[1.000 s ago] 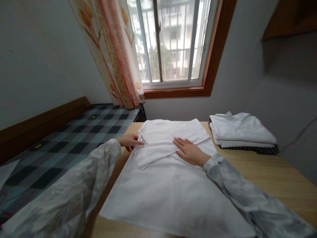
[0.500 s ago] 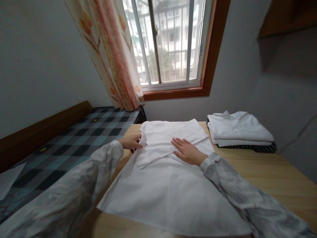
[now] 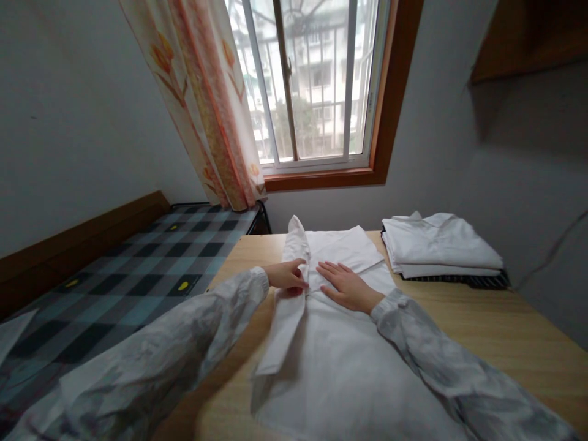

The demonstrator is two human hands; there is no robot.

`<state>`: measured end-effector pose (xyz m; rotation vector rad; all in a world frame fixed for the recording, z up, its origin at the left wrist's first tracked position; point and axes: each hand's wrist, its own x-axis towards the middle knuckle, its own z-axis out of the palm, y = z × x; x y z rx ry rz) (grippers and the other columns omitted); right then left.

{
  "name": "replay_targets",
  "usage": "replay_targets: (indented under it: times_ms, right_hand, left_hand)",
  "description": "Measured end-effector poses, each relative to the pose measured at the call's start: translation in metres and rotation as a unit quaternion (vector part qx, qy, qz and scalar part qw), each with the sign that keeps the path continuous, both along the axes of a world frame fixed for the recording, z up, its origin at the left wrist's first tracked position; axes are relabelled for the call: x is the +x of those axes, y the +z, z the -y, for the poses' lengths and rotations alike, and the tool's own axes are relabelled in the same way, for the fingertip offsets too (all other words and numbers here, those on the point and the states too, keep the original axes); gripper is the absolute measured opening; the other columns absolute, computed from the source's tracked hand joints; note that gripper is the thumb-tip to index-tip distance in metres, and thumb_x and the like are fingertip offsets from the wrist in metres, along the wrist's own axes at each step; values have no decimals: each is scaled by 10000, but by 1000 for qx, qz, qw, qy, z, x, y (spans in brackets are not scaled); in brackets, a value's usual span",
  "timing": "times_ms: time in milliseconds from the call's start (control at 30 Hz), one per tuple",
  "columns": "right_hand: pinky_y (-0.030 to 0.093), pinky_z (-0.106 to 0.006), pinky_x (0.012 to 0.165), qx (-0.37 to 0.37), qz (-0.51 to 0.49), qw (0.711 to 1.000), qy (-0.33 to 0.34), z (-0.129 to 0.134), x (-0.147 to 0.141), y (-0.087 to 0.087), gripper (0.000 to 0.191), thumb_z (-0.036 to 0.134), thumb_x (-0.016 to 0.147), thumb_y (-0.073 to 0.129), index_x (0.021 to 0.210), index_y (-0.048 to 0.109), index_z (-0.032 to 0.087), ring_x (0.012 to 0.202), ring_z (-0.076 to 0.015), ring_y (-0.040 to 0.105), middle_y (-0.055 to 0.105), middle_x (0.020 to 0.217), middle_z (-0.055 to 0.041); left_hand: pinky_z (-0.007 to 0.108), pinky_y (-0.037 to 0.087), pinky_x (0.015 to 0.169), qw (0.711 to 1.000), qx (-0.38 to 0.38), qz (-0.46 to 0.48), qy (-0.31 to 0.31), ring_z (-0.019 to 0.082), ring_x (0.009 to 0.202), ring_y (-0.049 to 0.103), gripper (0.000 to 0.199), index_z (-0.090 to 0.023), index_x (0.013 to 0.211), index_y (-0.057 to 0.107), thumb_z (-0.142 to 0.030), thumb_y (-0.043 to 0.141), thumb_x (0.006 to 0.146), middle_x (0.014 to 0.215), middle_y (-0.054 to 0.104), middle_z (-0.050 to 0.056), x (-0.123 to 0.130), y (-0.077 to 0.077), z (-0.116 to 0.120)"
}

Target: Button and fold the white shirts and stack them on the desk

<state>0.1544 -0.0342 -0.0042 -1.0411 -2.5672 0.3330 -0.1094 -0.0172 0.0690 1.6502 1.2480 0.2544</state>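
A white shirt (image 3: 340,361) lies spread on the wooden table, its hem toward me. My left hand (image 3: 289,277) is closed on the shirt's left side, lifting that edge and folding it inward toward the middle. The raised part stands up beyond the fingers, and a strip of it hangs down on the near side. My right hand (image 3: 348,286) rests flat on the middle of the shirt, fingers stretched out and holding nothing. Folded fabric crosses the shirt's far right part.
A stack of folded white shirts (image 3: 441,248), with dark striped cloth beneath, sits at the table's (image 3: 496,343) far right. Left of the table is a bed with a checked cover (image 3: 138,275). Behind are a curtain (image 3: 206,104) and a barred window (image 3: 316,92).
My left hand has moved right, carrying the shirt's left edge up and inward. More bare table shows on the left. My right hand has stayed almost in place.
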Motion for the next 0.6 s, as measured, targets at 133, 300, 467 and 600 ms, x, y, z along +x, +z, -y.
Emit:
replay_targets:
  times_ms: [133,300,467,600]
  right_hand:
    - [249,-537,1362,-4,-11,1000,1,-1,0,0,652,467,1110,487,1704,439,201,1658,-287,340,385,1774,-119]
    - [242,-531,1364,-13,-17,1000,-2,-1,0,-1,635,477,1119,471,1691,459,201,1655,-287,345,396,1771,-116]
    - [319,-503,1333,-51,-95,994,-26,-5,-3,-2,558,482,1121,461,1578,595,191,1571,-290,479,548,1672,-129]
    - [534,-410,1131,-139,-185,969,-86,-34,-14,12,473,451,1089,552,1457,671,180,1291,-282,699,746,1413,-150]
  left_hand:
    - [286,567,738,995,6,47,-92,171,806,716,747,-185,1446,566,-484,873,834,957,785,48,-7,-6,10]
    - [383,584,982,969,245,31,1,234,1114,707,476,-206,1315,676,-493,745,941,1280,734,118,-35,-13,20]
    - [507,505,1179,915,361,25,177,304,1329,645,521,-169,1312,646,-524,745,943,1377,671,167,-51,-44,28]
    - [507,531,1159,925,332,80,166,312,1323,668,627,-164,1387,610,-552,776,923,1386,685,186,-53,-62,30]
